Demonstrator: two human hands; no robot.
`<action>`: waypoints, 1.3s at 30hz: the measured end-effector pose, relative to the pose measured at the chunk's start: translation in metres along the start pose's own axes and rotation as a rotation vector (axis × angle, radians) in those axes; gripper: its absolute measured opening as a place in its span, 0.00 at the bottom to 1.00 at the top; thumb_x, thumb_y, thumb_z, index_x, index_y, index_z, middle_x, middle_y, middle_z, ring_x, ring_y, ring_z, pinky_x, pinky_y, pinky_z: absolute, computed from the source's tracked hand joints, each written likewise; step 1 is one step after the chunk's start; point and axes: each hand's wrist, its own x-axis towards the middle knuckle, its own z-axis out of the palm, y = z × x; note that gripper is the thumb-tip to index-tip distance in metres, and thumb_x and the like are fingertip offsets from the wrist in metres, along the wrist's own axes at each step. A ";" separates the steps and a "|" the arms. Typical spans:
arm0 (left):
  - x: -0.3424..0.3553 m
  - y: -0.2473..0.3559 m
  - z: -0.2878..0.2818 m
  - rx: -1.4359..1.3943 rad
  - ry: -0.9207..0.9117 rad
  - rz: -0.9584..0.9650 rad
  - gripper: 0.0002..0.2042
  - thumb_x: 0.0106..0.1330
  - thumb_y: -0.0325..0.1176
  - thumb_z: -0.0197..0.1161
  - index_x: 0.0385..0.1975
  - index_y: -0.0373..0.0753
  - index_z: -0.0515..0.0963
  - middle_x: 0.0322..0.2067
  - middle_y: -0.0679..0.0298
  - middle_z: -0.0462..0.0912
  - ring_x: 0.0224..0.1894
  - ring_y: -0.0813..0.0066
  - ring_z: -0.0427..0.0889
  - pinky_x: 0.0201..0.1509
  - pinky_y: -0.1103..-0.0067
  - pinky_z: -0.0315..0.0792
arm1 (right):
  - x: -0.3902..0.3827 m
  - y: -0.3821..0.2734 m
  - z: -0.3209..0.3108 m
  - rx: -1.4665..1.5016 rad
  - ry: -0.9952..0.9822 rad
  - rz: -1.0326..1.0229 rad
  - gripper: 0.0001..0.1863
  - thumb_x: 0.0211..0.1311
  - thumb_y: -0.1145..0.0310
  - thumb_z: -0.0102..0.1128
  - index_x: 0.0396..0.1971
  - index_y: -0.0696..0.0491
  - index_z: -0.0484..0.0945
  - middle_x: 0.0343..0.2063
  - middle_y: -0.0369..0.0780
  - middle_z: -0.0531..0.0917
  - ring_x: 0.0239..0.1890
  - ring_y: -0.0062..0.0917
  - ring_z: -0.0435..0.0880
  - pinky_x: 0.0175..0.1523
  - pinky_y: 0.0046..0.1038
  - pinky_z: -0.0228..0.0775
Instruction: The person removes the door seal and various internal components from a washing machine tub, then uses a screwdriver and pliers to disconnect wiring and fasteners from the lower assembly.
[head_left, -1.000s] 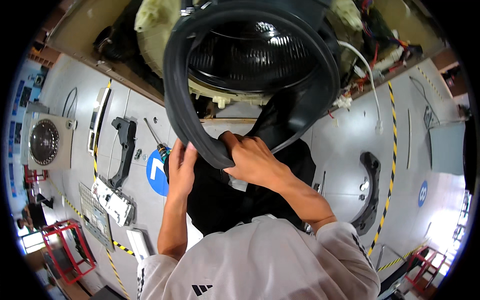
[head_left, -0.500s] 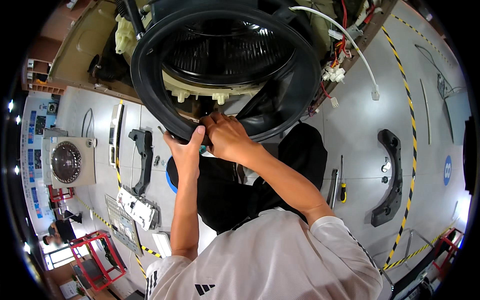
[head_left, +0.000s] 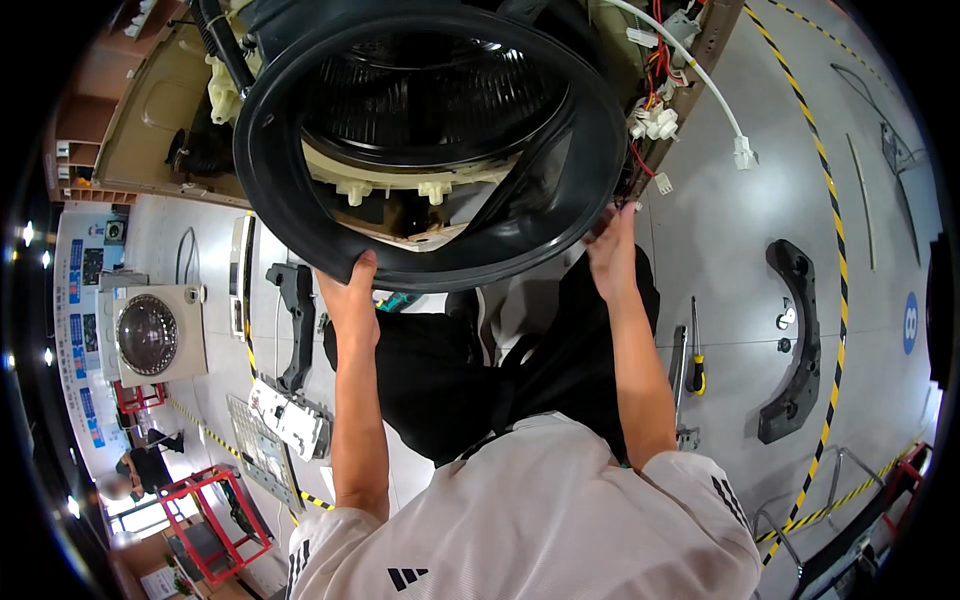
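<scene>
A large black rubber door gasket point(head_left: 270, 180) hangs in front of the dark drum point(head_left: 420, 110) of an opened washing machine, with a pale plastic tub rim point(head_left: 350, 180) showing through it. My left hand point(head_left: 350, 285) grips the gasket's lower left edge, thumb over the rubber. My right hand point(head_left: 612, 250) is at the gasket's lower right edge, near loose wires and white connectors point(head_left: 655, 125); its fingers are partly hidden and smeared, so their hold is unclear.
A screwdriver point(head_left: 698, 370) and curved black part point(head_left: 805, 340) lie right of my knees. A black bracket point(head_left: 292, 320), white board point(head_left: 285, 415) and metal panel point(head_left: 255, 445) lie left. Another washing machine point(head_left: 155, 335), a red stand point(head_left: 215, 520) and a seated person point(head_left: 140, 465) are farther left.
The gasket shows farther left and higher in the view. My right hand has left its place beside my left hand and moved rightward and up to the gasket's right side.
</scene>
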 end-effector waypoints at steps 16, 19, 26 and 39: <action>-0.007 0.015 -0.007 -0.095 -0.051 -0.057 0.22 0.53 0.28 0.59 0.49 0.33 0.63 0.40 0.65 0.70 0.43 0.77 0.69 0.51 0.80 0.61 | 0.022 0.053 0.033 0.454 -0.029 0.362 0.25 0.61 0.48 0.44 0.49 0.51 0.71 0.44 0.41 0.77 0.47 0.35 0.74 0.53 0.41 0.67; -0.006 0.015 -0.015 -0.102 -0.057 -0.092 0.25 0.54 0.26 0.59 0.53 0.34 0.62 0.42 0.65 0.70 0.44 0.76 0.70 0.51 0.81 0.62 | 0.009 0.039 0.036 0.479 0.024 0.333 0.26 0.58 0.44 0.45 0.46 0.50 0.73 0.43 0.40 0.77 0.47 0.34 0.74 0.53 0.41 0.65; -0.014 0.031 -0.018 -0.089 0.013 -0.115 0.21 0.52 0.27 0.58 0.48 0.33 0.66 0.40 0.66 0.72 0.43 0.77 0.71 0.50 0.81 0.63 | -0.009 0.034 0.038 0.432 -0.043 0.252 0.26 0.60 0.42 0.43 0.46 0.47 0.72 0.43 0.34 0.76 0.48 0.27 0.72 0.54 0.33 0.64; 0.000 0.034 -0.028 -0.019 -0.060 -0.177 0.23 0.50 0.29 0.59 0.48 0.32 0.65 0.40 0.65 0.70 0.44 0.76 0.69 0.50 0.82 0.62 | 0.035 -0.007 0.045 0.449 -0.066 -0.045 0.45 0.51 0.28 0.37 0.61 0.46 0.59 0.57 0.36 0.66 0.57 0.34 0.64 0.60 0.38 0.57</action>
